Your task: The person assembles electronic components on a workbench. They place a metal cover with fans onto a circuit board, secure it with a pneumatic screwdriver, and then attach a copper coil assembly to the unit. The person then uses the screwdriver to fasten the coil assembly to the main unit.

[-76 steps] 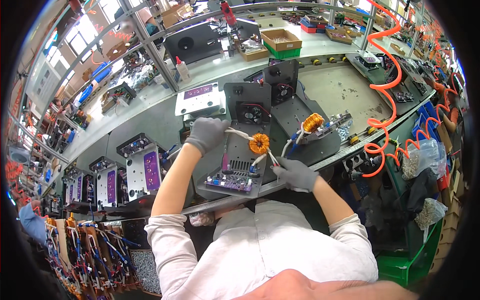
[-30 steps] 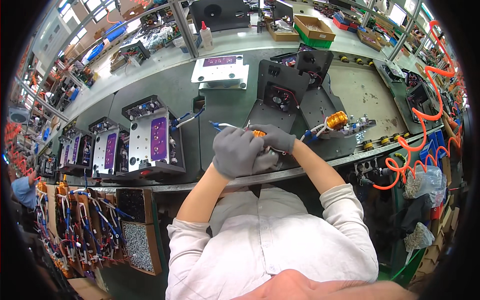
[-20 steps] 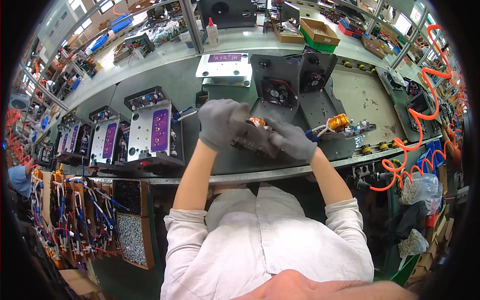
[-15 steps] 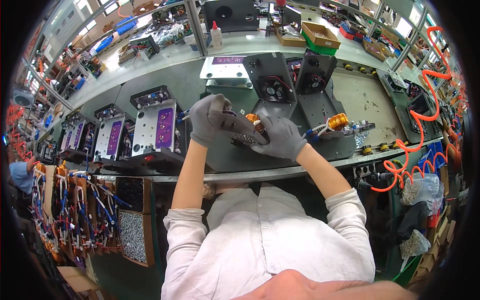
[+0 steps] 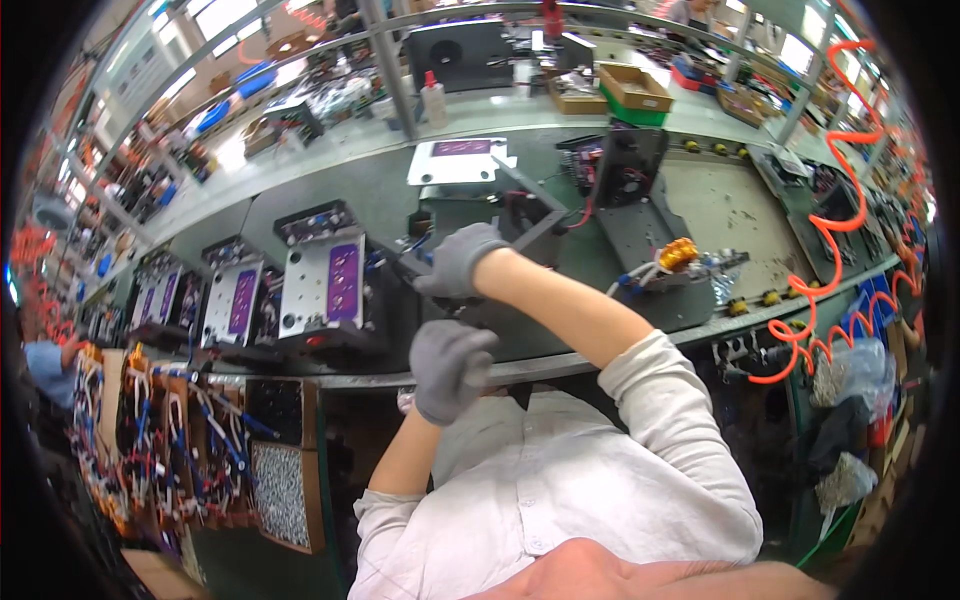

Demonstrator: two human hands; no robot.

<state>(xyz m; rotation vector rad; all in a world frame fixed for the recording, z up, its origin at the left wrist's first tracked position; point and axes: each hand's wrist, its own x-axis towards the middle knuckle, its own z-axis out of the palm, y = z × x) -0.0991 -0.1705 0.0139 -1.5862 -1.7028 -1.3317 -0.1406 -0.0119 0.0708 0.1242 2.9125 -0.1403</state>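
Both my hands wear grey gloves. My right hand (image 5: 460, 262) reaches across to the left, its fingers bent over the edge of a dark metal casing (image 5: 545, 228), which stands at an angle on the bench with wires by it. Closer to my body, my left hand (image 5: 448, 372) is raised with curled fingers, slightly blurred; whatever they hold is hidden. A silver plate with a purple panel (image 5: 452, 166) lies beyond the casing. To the right stands another open dark casing (image 5: 640, 222), and an orange copper coil (image 5: 678, 254) with blue-ended cables rests at its near end.
Several similar units (image 5: 322, 285) with silver plates and purple panels line the bench at left. Below them are cable bundles (image 5: 165, 440) and a box of small screws (image 5: 285, 495). A coiled orange air hose (image 5: 835, 225) hangs at right. A metal post (image 5: 390, 70) rises behind.
My hands have come apart: the left dropped toward my body, the right crossed leftward. The perforated metal part with the coil is no longer between them. The middle casing has turned.
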